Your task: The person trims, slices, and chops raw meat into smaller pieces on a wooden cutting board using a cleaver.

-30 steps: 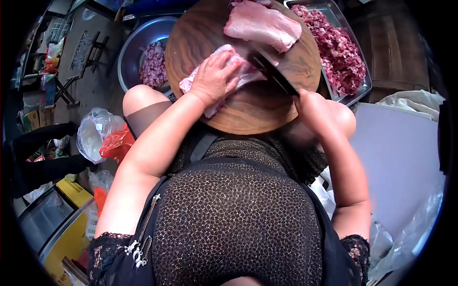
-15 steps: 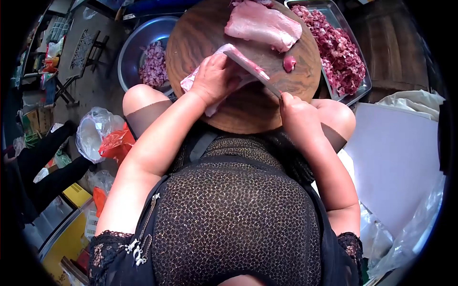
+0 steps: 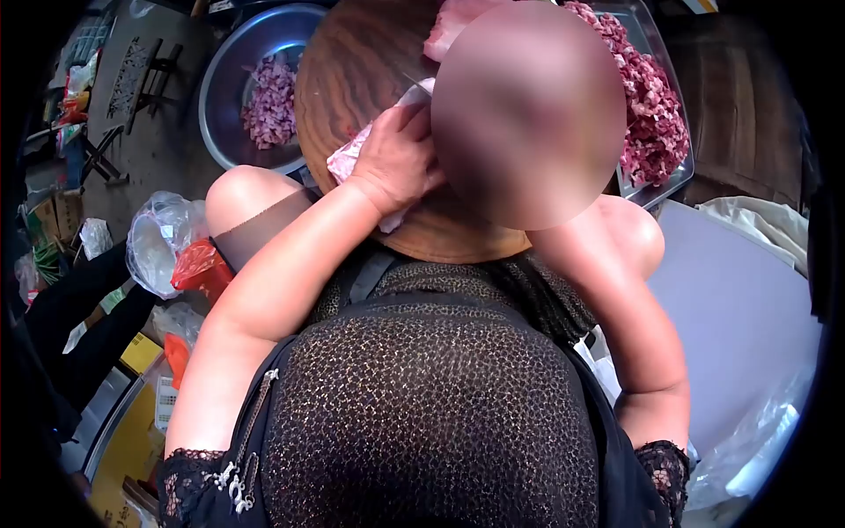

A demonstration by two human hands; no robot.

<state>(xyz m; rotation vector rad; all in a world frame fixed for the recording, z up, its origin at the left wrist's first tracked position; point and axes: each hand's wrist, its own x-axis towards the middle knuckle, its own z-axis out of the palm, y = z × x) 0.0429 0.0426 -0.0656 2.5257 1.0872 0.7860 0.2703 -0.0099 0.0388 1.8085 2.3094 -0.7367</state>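
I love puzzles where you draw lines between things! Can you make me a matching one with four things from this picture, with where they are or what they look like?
Things:
1. left hand
2. round metal bowl
3. rectangular metal tray
4. chopping board

Clues:
A. to the right of the board, with a big heap of chopped meat
B. brown and wooden
C. resting on a piece of raw meat
D. to the left of the board, with a smaller heap

Right pairs: 1-C, 2-D, 3-A, 4-B

Rnd wooden board (image 3: 352, 66) w/ meat pc (image 3: 349, 158) left of ctr, 2nd pc (image 3: 451, 26) twd far edge
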